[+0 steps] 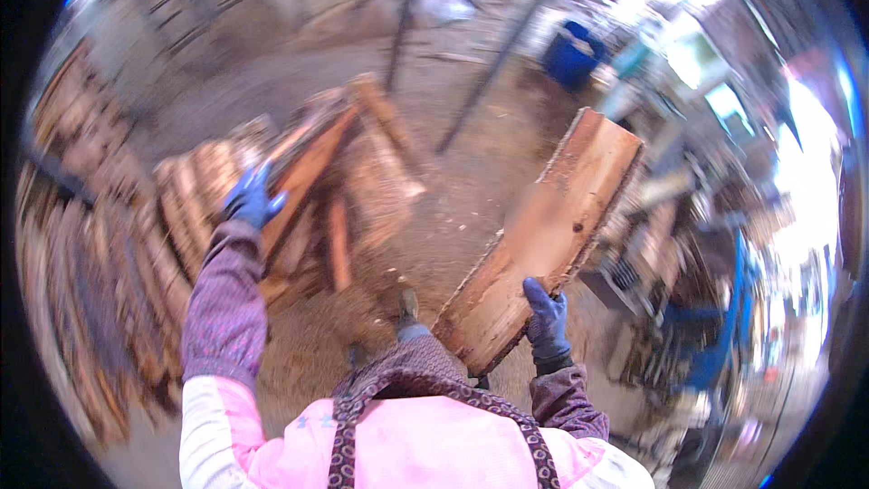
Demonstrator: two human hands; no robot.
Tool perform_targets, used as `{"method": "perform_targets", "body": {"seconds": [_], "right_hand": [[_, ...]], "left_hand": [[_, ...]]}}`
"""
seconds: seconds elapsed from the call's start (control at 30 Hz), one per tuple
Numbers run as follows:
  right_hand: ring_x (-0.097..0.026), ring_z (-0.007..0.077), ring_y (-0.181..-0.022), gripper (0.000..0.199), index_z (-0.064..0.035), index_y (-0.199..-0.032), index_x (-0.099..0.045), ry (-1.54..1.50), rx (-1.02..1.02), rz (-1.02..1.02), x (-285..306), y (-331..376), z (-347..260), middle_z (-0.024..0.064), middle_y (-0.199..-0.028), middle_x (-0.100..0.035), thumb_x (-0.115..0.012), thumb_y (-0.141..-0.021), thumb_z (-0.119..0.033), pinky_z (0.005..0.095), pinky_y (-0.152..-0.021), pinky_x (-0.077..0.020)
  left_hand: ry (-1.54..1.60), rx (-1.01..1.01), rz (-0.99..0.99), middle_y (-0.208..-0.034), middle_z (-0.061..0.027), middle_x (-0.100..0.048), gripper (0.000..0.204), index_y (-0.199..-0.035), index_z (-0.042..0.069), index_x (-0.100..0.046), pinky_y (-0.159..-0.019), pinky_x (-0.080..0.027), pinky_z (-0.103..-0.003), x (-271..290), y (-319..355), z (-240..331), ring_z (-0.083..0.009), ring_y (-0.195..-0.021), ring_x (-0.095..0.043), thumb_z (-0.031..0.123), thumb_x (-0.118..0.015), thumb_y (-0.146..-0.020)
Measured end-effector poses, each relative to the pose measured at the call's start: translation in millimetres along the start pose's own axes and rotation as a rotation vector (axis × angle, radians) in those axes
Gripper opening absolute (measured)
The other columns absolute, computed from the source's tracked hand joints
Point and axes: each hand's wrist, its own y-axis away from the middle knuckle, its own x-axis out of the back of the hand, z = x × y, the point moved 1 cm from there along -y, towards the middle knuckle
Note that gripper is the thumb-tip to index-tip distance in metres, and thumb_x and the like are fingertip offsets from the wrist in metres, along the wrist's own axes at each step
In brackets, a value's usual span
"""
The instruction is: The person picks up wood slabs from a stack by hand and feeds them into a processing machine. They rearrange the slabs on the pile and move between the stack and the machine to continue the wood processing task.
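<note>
My right hand (547,319), in a blue glove, grips the near end of a long rough wooden slab (552,226) that points up and away to the right. My left hand (251,199), also in a blue glove, is stretched out to the left with fingers apart, at the edge of a reddish plank (308,172) on a heap of timber offcuts; whether it touches the plank I cannot tell. The picture is blurred by motion.
A heap of planks and offcuts (348,181) lies ahead on the sawdust floor (453,217). Stacked split wood (81,244) lines the left. Two dark poles (502,50) stand behind, with a blue bin (572,54) beyond. Machinery with blue parts (715,326) is on the right.
</note>
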Motion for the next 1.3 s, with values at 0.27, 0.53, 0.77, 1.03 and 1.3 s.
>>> {"method": "perform_targets", "body": {"seconds": [0.27, 0.53, 0.77, 1.03, 1.3], "right_hand": [[-0.06, 0.014, -0.09, 0.027, 0.0016, -0.103, -0.066, 0.211, 0.402, 0.53, 269, -61, -82, 0.0044, -0.1, -0.065, -0.071, -0.083, -0.016, 0.0291, -0.083, -0.0487], [-0.05, 0.0246, -0.12, 0.054, 0.0013, -0.132, -0.048, 0.781, 0.198, 0.368, 460, -314, -123, 0.0157, -0.126, -0.054, -0.064, -0.087, -0.024, 0.0337, -0.102, -0.0386], [-0.057, 0.0351, -0.103, 0.03, -0.0029, -0.114, -0.06, 1.061, 0.73, 0.189, 216, -274, 10, 0.0189, -0.107, -0.061, -0.056, -0.089, -0.018, 0.0424, -0.095, -0.0438], [-0.062, 0.0194, -0.1, 0.044, 0.0026, -0.117, -0.061, 0.176, -0.389, -0.818, -216, -178, 236, 0.012, -0.103, -0.068, -0.065, -0.089, -0.032, 0.0323, -0.09, -0.046], [-0.064, 0.0233, -0.09, 0.052, 0.0014, -0.108, -0.066, 0.722, -0.34, -0.975, -264, -100, 400, 0.0147, -0.103, -0.067, -0.062, -0.088, -0.046, 0.035, -0.084, -0.0493]], "left_hand": [[-0.154, 0.49, -0.495, -0.147, -0.0111, -0.036, 0.095, -0.149, 0.034, -0.02, -0.107, -0.029, -0.054, -37, -6, -3, -0.0358, -0.132, -0.038, 0.037, -0.077, -0.073], [-0.017, 0.153, -0.325, -0.138, -0.0194, -0.047, 0.082, -0.144, 0.005, -0.034, -0.109, -0.034, -0.038, -80, -8, -69, -0.0329, -0.129, -0.044, 0.013, -0.073, -0.072], [-0.196, 0.471, -0.435, -0.14, -0.0128, -0.045, 0.085, -0.144, 0.025, -0.035, -0.109, -0.035, -0.041, -28, 1, -14, -0.0331, -0.129, -0.043, 0.034, -0.077, -0.071], [-0.289, 0.463, -0.422, -0.141, -0.0127, -0.044, 0.089, -0.144, 0.038, -0.034, -0.104, -0.036, -0.047, -42, 4, -37, -0.0329, -0.126, -0.045, 0.052, -0.073, -0.065], [-0.087, 0.422, -0.379, -0.141, -0.0151, -0.043, 0.074, -0.129, 0.034, -0.054, -0.107, -0.029, -0.05, -27, -7, -28, -0.0349, -0.129, -0.039, 0.051, -0.075, -0.061]]}}
